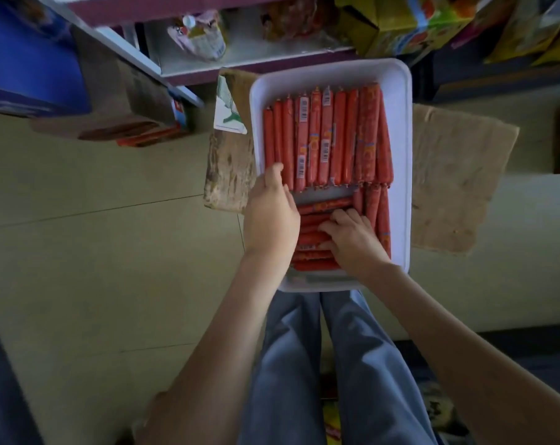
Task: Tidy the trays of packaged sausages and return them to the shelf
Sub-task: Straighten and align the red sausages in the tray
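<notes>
Right grip curled on red sausages, barcoded, white tray

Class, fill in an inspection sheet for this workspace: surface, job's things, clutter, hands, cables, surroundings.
Surface: floor, with a cardboard sheet under the tray.
Job's things: white tray; lengthwise sausages rowed at the far end, crosswise sausages stacked at the near end.
Clutter: green-printed paper beside the tray.
Grippers: left hand over the tray's left rim, grip unclear; right hand, fingers curled on the crosswise sausages.
Cables: nothing seen.
Surroundings: shelf holding packets; blue box at left.
</notes>
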The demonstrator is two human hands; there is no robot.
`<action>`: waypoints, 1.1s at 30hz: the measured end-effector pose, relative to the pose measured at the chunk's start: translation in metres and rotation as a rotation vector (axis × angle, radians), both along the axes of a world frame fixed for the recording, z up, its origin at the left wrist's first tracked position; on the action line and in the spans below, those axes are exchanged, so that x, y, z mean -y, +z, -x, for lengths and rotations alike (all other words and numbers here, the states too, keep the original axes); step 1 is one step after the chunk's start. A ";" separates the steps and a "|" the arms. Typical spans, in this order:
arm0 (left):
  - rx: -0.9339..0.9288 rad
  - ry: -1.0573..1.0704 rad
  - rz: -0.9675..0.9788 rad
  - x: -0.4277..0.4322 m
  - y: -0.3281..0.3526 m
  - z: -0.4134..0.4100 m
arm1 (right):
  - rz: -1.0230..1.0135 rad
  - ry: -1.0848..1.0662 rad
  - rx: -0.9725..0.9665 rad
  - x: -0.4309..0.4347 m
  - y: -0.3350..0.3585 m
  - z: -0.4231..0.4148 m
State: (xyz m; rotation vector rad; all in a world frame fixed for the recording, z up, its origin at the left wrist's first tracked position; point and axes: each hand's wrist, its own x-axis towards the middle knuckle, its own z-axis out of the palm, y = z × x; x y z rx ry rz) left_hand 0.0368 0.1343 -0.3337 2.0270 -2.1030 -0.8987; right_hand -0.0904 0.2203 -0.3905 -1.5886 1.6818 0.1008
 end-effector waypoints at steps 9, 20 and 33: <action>-0.180 0.037 -0.275 -0.031 0.053 -0.015 | 0.184 -0.539 0.304 0.004 0.091 0.038; -0.578 0.014 -0.563 -0.005 0.252 0.041 | 0.357 -1.383 1.091 0.040 0.294 0.067; -1.090 0.168 -0.220 0.030 0.411 0.057 | 0.579 -1.180 1.505 0.054 0.419 0.110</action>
